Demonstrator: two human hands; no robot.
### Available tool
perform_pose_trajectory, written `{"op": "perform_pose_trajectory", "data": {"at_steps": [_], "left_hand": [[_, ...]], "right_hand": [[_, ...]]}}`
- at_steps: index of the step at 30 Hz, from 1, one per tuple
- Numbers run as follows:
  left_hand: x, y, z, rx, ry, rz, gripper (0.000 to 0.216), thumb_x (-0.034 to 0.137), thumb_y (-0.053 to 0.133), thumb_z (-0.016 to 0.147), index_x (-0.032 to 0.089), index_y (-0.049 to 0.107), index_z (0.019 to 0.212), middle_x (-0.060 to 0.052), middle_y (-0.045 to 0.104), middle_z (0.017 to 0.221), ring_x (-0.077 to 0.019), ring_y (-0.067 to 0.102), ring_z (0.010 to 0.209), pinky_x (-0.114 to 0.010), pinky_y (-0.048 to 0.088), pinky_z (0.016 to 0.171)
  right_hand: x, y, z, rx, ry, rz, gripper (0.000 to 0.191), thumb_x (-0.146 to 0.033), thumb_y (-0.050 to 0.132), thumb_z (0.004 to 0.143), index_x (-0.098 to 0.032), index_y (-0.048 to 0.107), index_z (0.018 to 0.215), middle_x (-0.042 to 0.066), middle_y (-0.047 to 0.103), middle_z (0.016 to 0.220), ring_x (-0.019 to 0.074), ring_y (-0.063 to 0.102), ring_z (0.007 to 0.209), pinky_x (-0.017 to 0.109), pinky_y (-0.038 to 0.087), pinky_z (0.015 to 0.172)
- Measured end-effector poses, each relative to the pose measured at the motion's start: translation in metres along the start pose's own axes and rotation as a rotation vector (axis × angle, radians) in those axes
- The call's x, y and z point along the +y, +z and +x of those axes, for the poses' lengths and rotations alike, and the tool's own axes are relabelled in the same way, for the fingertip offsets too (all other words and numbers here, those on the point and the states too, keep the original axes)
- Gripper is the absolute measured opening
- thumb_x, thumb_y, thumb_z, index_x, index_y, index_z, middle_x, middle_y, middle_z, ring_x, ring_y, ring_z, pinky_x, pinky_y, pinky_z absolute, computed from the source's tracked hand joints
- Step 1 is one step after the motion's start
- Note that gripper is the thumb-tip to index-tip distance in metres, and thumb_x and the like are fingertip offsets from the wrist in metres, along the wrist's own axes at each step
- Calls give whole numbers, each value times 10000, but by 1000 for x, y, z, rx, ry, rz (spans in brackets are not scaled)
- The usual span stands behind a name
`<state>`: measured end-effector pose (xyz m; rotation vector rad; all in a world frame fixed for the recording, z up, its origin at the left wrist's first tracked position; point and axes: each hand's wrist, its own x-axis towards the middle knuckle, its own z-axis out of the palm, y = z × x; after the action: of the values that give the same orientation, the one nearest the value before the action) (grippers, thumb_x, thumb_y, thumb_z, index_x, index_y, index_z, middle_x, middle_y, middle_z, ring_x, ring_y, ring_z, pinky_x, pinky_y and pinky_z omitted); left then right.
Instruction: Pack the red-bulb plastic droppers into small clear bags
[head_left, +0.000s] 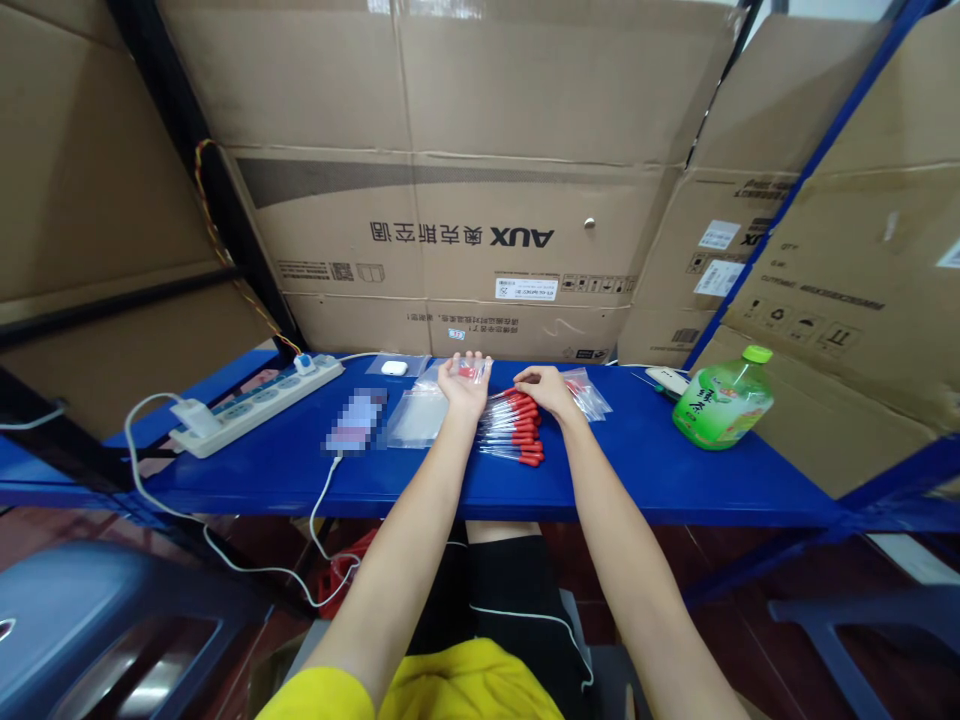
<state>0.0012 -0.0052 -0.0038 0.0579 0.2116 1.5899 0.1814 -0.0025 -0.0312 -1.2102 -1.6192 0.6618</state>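
My left hand [466,388] is turned palm up, its fingers curled round a clear plastic bag [480,368] with something red inside. Just to its right, my right hand [547,388] pinches at the far end of a row of red-ended droppers [517,425]; its fingertips partly hide what they grip. The droppers lie side by side, thin clear stems to the left and red bulbs to the right. Flat empty clear bags [416,420] lie left of my left wrist. Beyond my right wrist are filled clear bags [589,395] with red ends showing.
At the left are a white power strip [259,405] with a charger and a phone [356,420] on a white cable. A white earphone case [394,368] sits near the back. A green bottle [724,400] stands right on the blue table [637,480]. Cardboard walls the back.
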Motion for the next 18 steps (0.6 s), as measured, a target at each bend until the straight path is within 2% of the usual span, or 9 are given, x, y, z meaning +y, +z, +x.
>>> {"op": "perform_pose_trajectory", "data": {"at_steps": [6,8,11,18], "left_hand": [[12,3,4,13,97,-19,88,306,493,903,224,524,896,-27,630,849,-164,679,843,-407,562,938],[15,3,5,29,123,-15,98,319,482,909,229,516,893,-24,625,857,-157,676,846,-398,561,939],[13,4,4,19,114,-22,92,319,497,902,229,514,902,-26,630,868,-160,678,854,-403,558,947],[-4,6,-3,-57,46,-11,68,271,518,887,215,548,911,-30,640,831,-175,678,808,-416,549,951]], "right_hand": [[-17,-12,-1,268,-75,232,258,-401,768,715,-193,740,865,50,764,802,221,722,769,365,585,786],[-24,-13,-2,309,-91,295,304,-438,786,721,-190,724,885,49,754,803,219,725,764,369,590,789],[-33,-9,-6,258,-112,328,329,-470,797,729,-194,711,885,55,756,833,223,734,789,380,595,817],[-50,17,-16,9,-188,326,313,-468,814,727,-205,729,874,71,785,933,243,741,908,396,579,920]]}}
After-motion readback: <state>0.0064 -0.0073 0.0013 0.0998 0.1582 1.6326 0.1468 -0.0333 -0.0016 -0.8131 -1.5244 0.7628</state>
